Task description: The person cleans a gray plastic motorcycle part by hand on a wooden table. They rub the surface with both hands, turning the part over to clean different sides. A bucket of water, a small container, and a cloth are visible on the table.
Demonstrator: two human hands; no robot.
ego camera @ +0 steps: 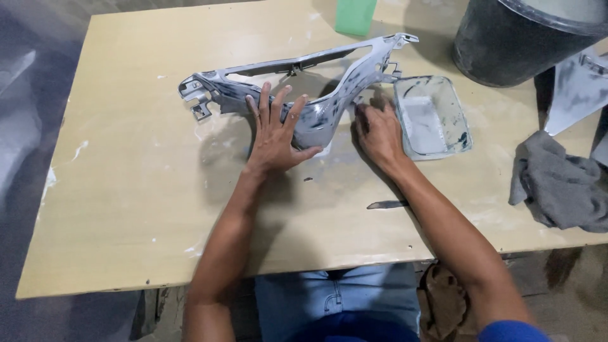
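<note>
head view: grey plastic panel (pixel 316 117) is pressed under spread left hand (pixel 275 133) fingers; right hand (pixel 379 134) is laid flat, tray (pixel 457 120) just beside its fingertips.

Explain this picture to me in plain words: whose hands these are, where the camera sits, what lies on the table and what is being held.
The one picture comes from a camera worn on a person's head, looking down at their own bare hands. The left hand lies flat, fingers spread, on a long grey plastic panel on the pale wooden table. The right hand rests on the table beside the panel's lower end; whether it holds anything cannot be told. Nearby lie a shallow tray, a dark bucket, a grey rag and a green object at the far edge.
</note>
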